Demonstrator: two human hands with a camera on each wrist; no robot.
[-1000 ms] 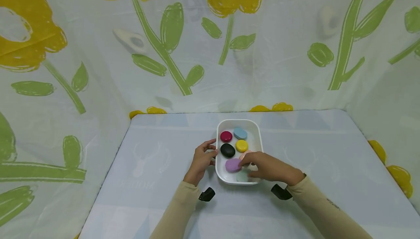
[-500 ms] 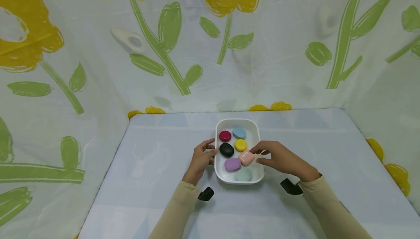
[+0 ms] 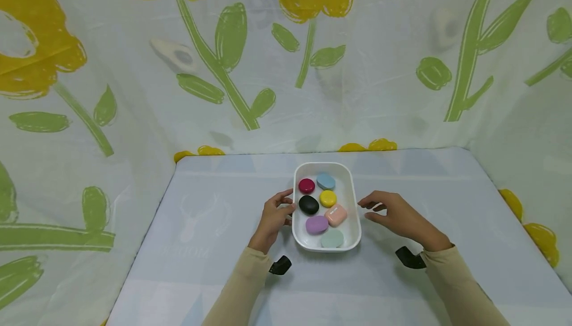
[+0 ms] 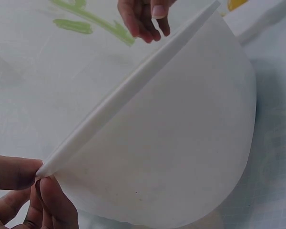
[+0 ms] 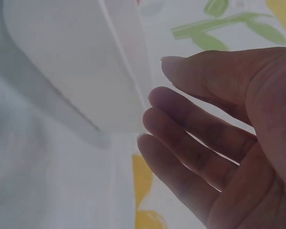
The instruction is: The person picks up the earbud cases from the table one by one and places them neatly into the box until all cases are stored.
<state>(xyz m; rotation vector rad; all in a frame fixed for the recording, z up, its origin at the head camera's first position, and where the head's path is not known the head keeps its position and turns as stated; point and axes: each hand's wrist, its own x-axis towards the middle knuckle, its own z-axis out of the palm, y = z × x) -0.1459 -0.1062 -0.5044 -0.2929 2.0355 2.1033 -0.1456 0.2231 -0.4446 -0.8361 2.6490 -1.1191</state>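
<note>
A white plastic tub (image 3: 325,165) stands on the table, holding several smooth rounded pieces that look like soaps or pebbles. They include a red piece (image 3: 306,186), a light blue piece (image 3: 325,181), a black piece (image 3: 308,205), a yellow piece (image 3: 328,198), a pink piece (image 3: 336,215), a purple piece (image 3: 317,224) and a pale green piece (image 3: 332,238). My left hand (image 3: 273,216) pinches the tub's left rim (image 4: 124,90) between thumb and fingers. Just off the right wall, my right hand (image 3: 395,214) holds nothing, its fingers loosely bent, as the right wrist view confirms.
The table (image 3: 214,286) has a pale patterned cover. A white curtain (image 3: 380,67) printed with yellow flowers and green leaves surrounds it at the back and sides. Dark wrist-worn devices (image 3: 280,265) sit by both cuffs.
My right hand has let go of the pieces near the tub's lower right and moved out to the right past the rim, uncovering the pink and pale green pieces. The left hand stays put.
</note>
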